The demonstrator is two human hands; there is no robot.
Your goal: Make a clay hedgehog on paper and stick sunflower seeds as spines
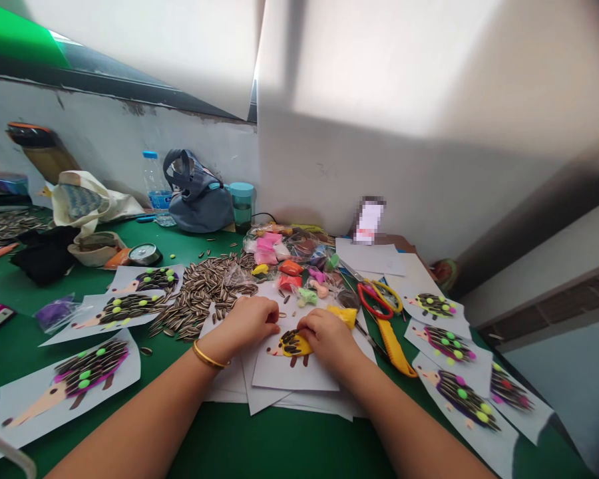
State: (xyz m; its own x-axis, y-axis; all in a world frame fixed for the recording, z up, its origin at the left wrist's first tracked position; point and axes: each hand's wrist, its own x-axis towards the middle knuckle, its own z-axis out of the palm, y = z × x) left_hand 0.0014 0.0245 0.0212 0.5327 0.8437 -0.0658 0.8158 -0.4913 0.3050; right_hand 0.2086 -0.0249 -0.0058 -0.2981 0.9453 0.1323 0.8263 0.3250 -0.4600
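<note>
A hedgehog figure (294, 344) with a yellow clay body, dark seeds on its back and brown feet lies on a white sheet (294, 380). My right hand (329, 336) rests on the right side of the figure, fingers bent together over its upper edge; whatever they hold is hidden. Just left of the figure, above the paper, my left hand (252, 326) has its thumb and fingertips pinched together; anything between them is too small to make out. A heap of striped sunflower seeds (194, 293) lies behind my left hand. Packets of coloured clay (290, 267) are behind both hands.
Finished-looking hedgehog sheets lie at left (87, 369) and right (466, 399). Red-handled scissors (374, 299) and a yellow cutter (395, 347) are right of my hands. A blue-grey bag (199, 199), a bottle (157, 193) and a phone (369, 221) stand by the wall.
</note>
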